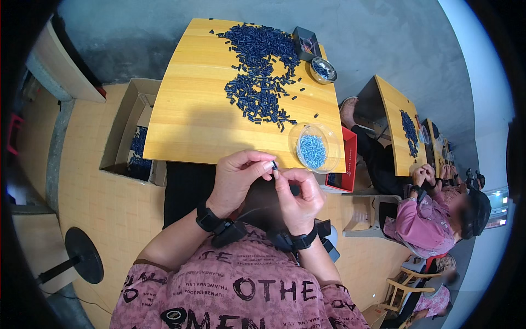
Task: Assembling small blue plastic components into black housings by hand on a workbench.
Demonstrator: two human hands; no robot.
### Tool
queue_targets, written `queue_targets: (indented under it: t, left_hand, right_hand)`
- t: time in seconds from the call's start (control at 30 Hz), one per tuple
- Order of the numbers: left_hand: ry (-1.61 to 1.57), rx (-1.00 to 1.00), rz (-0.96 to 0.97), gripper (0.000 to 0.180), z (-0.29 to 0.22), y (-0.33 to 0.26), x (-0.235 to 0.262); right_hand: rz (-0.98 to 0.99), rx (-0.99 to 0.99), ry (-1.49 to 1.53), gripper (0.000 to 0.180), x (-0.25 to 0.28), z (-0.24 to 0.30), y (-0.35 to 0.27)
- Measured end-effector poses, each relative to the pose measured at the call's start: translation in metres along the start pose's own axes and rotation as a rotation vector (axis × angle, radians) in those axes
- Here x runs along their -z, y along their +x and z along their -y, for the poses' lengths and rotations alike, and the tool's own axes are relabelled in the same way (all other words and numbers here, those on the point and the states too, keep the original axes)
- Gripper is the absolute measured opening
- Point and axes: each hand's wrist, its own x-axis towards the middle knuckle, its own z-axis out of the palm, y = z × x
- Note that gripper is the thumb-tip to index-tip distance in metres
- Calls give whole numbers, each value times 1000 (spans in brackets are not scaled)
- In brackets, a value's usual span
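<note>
Square yellow wooden work table [186, 120], centre of view. At its 12 o'clock, a loose heap of small dark blue cylindrical plastic pieces [257, 71], spread thin, apparently so single pieces can be picked out. At 4 o'clock on the table edge, a clear round plastic dish [320, 162] holding light blue pieces, within short reach of the hands. At 1 o'clock, a small round metal bowl [323, 70] beside a dark rectangular box [303, 41].

Open brown cardboard carton [129, 129], at 9 o'clock of the table, on the floor, with more dark blue pieces inside. Red open-topped bin [346, 164] just beside the table's 4 o'clock corner.

Left hand [235, 181] and right hand [298, 200], at 6 o'clock below the table edge, raised close to the body, each wearing a black wrist strap. Fingertips of both meet on one small dark blue piece [275, 165], pinched between them; the remaining fingers are curled in. The piece is held off the table, probably for a closer grip.

A second person in a pink garment [422, 219], at 3 o'clock, works at a like table.
</note>
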Motion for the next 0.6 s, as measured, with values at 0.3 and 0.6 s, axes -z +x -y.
queue_targets:
  t: [0.3, 0.6]
  left_hand:
    - [75, -45, -2, 13, 0, 0, 2]
    - [-174, 147, -55, 13, 2, -2, 12]
  right_hand:
    - [47, 356, -241, 17, -4, 3, 9]
    - [171, 142, -143, 16, 2, 3, 20]
